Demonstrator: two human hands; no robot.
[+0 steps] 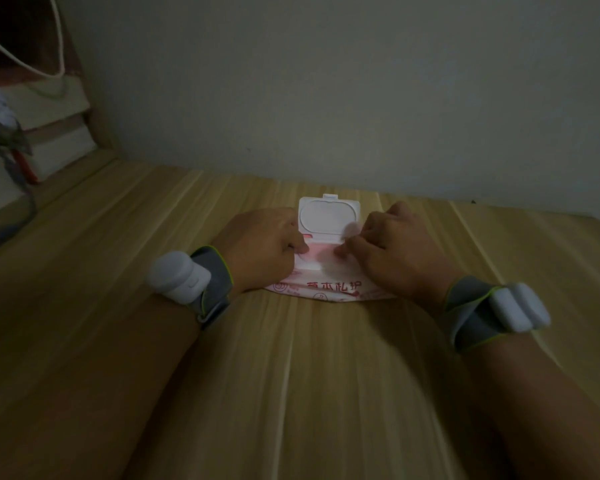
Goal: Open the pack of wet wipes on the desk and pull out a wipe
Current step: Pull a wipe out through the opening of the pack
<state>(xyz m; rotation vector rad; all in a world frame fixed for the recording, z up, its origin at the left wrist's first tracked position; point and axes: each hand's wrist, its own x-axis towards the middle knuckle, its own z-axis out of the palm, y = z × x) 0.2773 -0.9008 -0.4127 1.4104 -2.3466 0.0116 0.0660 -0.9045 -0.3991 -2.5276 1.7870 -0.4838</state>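
Observation:
A pink and white pack of wet wipes (329,289) with red lettering lies on the wooden desk (291,375). Its white plastic lid (328,216) stands flipped up toward the wall. My left hand (260,247) rests on the pack's left side, fingers curled and pressing beside the opening. My right hand (395,247) sits on the right side, with thumb and finger pinched at the edge of the pink opening (323,252). The fingertips are blurred, so what they pinch is unclear. Both wrists wear grey straps with white devices.
A plain wall (361,98) rises just behind the pack. At the far left stand stacked shelves or boxes (49,140) with white cords (59,46) and a grey and red object (18,157) hanging in front.

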